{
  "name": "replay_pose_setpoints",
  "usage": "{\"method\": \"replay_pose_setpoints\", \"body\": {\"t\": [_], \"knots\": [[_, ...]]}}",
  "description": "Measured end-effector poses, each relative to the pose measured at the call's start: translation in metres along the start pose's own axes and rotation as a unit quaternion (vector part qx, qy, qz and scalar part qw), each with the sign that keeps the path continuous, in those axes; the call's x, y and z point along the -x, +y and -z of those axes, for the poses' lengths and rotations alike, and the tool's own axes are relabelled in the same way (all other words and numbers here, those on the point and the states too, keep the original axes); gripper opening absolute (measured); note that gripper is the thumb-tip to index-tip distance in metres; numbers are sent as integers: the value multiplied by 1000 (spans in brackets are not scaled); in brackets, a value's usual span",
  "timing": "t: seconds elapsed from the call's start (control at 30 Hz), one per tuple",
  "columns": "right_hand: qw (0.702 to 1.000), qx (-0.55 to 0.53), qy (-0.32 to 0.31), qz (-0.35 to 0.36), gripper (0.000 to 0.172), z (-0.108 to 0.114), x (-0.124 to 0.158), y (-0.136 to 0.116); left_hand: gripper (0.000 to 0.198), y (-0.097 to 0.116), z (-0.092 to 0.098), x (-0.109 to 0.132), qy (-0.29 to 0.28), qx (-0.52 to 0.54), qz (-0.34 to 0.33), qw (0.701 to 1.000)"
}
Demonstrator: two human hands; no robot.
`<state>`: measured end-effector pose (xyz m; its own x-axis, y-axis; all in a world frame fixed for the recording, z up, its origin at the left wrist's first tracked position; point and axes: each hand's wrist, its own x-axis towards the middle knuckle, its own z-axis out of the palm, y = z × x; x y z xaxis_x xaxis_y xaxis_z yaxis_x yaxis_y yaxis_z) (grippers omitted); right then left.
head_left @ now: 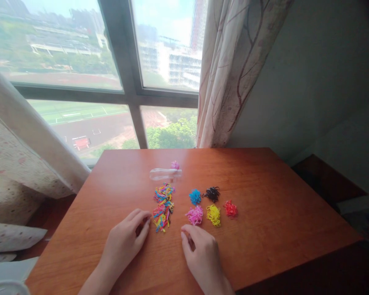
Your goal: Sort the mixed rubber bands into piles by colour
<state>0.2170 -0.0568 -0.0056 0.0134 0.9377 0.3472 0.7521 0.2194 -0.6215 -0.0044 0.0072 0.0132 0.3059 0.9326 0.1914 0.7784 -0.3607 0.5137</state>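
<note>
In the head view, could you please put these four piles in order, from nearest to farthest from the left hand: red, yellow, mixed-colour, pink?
1. Mixed-colour pile: just to the right of the left hand.
2. Pink pile: just beyond the right hand.
3. Yellow pile: between pink and red.
4. Red pile: farthest right.

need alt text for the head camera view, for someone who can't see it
A person's left hand is beside a mixed-colour pile of small pieces on a wooden table, the right hand near a pink heap. Blue heap, black heap, yellow heap and red heap lie nearby. Behind is a window.
</note>
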Motion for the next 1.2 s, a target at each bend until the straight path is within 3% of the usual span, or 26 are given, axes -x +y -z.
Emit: {"method": "replay_pose_setpoints", "body": {"t": [0.2, 0.47, 0.77, 1.2], "knots": [[997, 40, -61, 13, 17, -17, -3, -20, 21, 1, -1, 3, -23, -29, 3, 999], [997, 46, -62, 18, 16, -26, -14, -28, 15, 10, 2, 7, -61, -57, -41, 996], [998, 9, -58, 0, 19, -27, -13, -27, 20, 8, -3, 5, -81, -76, -35, 993], [998, -27, -53, -1, 21, -28, -12, -23, 16, 9, -5, 1, -62, -26, -32, 997]]}}
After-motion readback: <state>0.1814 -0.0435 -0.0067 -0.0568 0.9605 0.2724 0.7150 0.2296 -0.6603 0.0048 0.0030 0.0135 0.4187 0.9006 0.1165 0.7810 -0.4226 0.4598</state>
